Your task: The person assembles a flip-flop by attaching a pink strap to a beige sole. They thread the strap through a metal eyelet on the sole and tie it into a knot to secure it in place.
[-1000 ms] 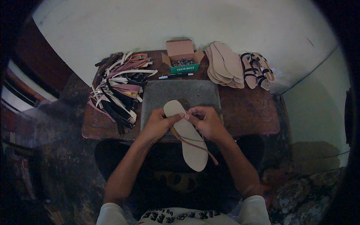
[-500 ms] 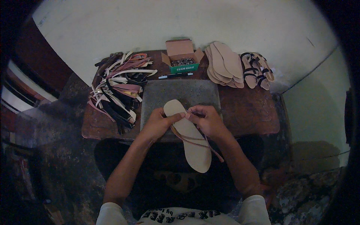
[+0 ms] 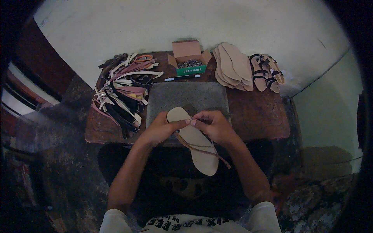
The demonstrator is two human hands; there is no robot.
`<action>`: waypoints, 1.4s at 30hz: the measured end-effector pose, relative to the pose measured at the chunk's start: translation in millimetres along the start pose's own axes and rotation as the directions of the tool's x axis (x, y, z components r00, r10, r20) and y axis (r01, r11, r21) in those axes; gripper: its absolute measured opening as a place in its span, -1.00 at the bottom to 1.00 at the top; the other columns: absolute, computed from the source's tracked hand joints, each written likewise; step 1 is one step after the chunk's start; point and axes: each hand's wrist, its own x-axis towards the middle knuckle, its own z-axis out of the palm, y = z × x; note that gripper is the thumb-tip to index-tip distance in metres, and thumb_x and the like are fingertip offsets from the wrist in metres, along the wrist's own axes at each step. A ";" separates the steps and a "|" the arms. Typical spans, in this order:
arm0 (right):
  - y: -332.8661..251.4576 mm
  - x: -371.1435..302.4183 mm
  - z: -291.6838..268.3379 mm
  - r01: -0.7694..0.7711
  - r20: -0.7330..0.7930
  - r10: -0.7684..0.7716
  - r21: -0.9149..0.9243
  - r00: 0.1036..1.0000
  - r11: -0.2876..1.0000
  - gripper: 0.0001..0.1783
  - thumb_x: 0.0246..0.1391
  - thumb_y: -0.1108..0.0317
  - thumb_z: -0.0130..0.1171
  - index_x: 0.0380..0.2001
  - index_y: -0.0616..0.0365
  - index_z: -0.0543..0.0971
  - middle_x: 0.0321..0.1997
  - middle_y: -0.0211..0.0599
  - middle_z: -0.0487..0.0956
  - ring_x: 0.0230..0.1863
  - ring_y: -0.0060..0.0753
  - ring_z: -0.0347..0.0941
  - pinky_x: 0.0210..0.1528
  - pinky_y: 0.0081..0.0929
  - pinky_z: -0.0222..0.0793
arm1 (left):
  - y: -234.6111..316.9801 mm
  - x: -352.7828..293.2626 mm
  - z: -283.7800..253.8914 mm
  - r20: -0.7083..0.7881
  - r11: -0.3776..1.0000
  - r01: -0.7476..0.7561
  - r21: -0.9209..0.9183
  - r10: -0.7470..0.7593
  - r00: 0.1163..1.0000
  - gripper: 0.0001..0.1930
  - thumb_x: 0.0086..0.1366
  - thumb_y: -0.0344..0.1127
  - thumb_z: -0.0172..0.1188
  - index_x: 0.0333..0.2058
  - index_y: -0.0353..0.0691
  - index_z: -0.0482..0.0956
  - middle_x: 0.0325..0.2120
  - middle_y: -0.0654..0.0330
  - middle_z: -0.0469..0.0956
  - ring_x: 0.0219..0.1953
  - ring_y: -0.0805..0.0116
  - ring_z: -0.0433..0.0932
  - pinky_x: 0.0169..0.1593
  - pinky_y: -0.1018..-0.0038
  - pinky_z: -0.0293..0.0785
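Beige sole [image 3: 194, 136] slants between left hand [image 3: 161, 128] and right hand [image 3: 215, 126], both gripping its edges.

Open green box [image 3: 197, 70] of small metal pieces [image 3: 190, 63], black-and-white pen [image 3: 182, 78], black-strapped sandals [image 3: 260, 83], brown table [image 3: 258, 116], pale wall [image 3: 116, 31]

The person wears a white short-sleeved fabric shirt [image 3: 190, 230], its front printed with bold black lettering [image 3: 211, 222] and a small looped motif. Dark cloth covers the legs [image 3: 112, 159]. Both forearms [image 3: 130, 174] show bare below the loose, plain white sleeves [image 3: 116, 222].
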 end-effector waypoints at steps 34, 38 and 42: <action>-5.8 -3.3 6.4 0.060 0.015 -0.061 0.097 0.998 0.993 -0.76 0.25 0.26 0.25 -0.22 0.25 0.68 -0.38 -0.44 0.65 -0.35 -0.65 0.48 -0.25 -0.56 0.40 | 4.6 -3.3 -14.4 0.054 0.997 0.074 -0.032 -0.072 0.996 -0.64 0.29 -0.15 0.31 -0.10 -0.32 0.64 -0.19 0.15 0.69 -0.10 0.33 0.60 0.05 0.40 0.44; -3.1 0.1 5.5 -0.041 0.051 0.032 0.199 0.998 0.979 -0.75 0.28 0.25 0.23 -0.20 0.24 0.67 -0.39 -0.49 0.63 -0.38 -0.69 0.44 -0.29 -0.59 0.35 | 0.4 -1.3 -17.9 0.066 0.997 0.072 -0.040 -0.069 0.995 -0.65 0.32 -0.14 0.29 -0.08 -0.31 0.63 -0.18 0.16 0.68 -0.10 0.34 0.61 0.05 0.40 0.45; 1.5 1.4 7.6 -0.051 0.007 0.051 0.253 0.999 0.966 -0.74 0.28 0.24 0.23 -0.23 0.25 0.66 -0.39 -0.47 0.63 -0.38 -0.68 0.46 -0.29 -0.60 0.36 | 3.9 -1.1 -16.8 0.072 0.992 0.110 -0.062 -0.106 0.992 -0.66 0.35 -0.15 0.27 -0.06 -0.30 0.61 -0.16 0.17 0.68 -0.09 0.34 0.61 0.05 0.40 0.46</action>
